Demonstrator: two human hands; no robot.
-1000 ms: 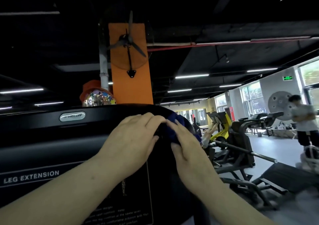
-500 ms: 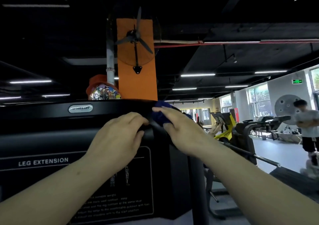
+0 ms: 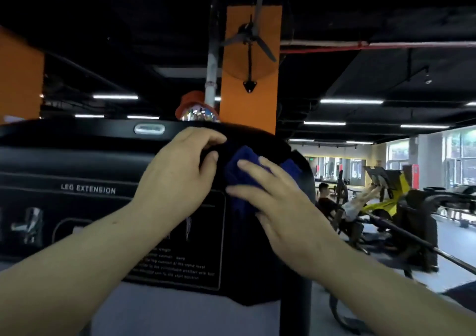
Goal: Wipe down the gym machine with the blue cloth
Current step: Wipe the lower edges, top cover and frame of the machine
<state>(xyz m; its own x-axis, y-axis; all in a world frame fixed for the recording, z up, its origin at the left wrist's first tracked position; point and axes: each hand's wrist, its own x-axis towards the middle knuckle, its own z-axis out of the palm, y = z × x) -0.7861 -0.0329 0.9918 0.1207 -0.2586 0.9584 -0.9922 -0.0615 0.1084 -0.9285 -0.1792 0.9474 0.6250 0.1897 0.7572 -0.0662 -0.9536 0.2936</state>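
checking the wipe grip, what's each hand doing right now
Left hand: fingers curled over the top edge of the leg extension machine, gripping it.
Right hand: fingers straight, pressing the blue cloth flat against the machine; open.

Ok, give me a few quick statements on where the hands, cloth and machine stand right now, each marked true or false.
1. The right hand presses the blue cloth against the machine. True.
2. The left hand holds the cloth. False: it grips the machine's top edge, beside the cloth.
3. The label on the machine reads LEG EXTENSION. True.
4. The cloth lies on the floor. False: it is up at the machine's upper right corner.
5. A fan is mounted on the orange pillar behind the machine. True.
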